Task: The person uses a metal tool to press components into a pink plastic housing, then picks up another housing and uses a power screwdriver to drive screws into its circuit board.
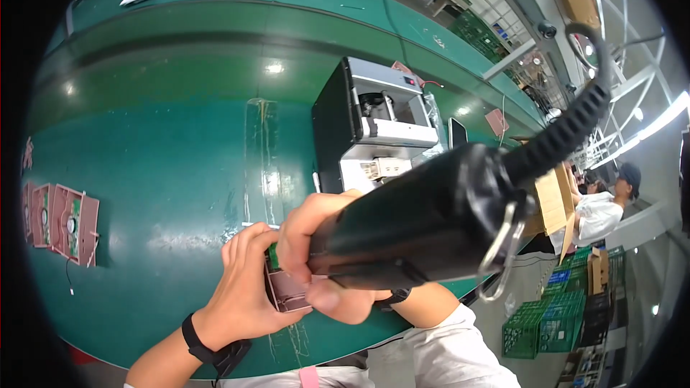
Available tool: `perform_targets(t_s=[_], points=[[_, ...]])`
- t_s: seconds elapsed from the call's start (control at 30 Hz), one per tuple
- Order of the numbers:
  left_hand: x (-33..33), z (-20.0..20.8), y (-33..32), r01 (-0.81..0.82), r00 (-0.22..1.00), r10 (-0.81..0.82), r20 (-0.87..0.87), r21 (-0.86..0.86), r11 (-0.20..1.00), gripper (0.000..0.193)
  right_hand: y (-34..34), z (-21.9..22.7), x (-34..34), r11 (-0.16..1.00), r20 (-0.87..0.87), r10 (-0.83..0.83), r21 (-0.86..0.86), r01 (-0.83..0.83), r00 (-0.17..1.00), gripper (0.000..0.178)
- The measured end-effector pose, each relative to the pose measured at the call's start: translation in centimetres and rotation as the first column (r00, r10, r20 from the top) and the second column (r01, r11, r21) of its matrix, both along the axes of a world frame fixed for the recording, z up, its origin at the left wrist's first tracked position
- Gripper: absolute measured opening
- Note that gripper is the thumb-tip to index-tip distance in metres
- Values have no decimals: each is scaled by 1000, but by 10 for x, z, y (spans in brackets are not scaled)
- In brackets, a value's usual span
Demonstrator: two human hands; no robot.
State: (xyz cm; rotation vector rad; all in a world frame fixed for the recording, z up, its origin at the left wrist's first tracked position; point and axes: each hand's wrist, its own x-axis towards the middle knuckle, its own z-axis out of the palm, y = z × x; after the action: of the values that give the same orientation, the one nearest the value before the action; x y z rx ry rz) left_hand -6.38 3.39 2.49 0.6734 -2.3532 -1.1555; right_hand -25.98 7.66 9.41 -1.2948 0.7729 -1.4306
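I am holding a brown housing (289,297) above the green worktop (165,172), near its front edge. My left hand (243,291) is clamping the housing's left side. My right hand (346,303) is gripping a black corded power tool (424,223), which is slanting over the housing; my hand is hiding its tip. Beyond, a black-and-silver machine (334,118) is standing on the worktop. Similar open housings (88,224) are resting in a row at far left.
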Motion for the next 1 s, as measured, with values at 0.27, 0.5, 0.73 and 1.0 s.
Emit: perform_targets(t_s=[0.27,0.5,0.73,1.0], points=[[-6,0,-2,116,992,-117,-56,-26,993,111,-7,29,6,998,-177,-40,-49,32,983,25],[-5,5,-1,107,993,-106,-58,19,994,112,-3,17,11,992,-83,-94,74,100,992,41],[3,2,4,-27,1000,27,-6,55,998,112,-8,14,19,995,111,-15,-94,26,994,43],[2,1,3,5,998,-4,-67,17,1000,112,-2,19,1,999,-94,-33,40,37,995,55]])
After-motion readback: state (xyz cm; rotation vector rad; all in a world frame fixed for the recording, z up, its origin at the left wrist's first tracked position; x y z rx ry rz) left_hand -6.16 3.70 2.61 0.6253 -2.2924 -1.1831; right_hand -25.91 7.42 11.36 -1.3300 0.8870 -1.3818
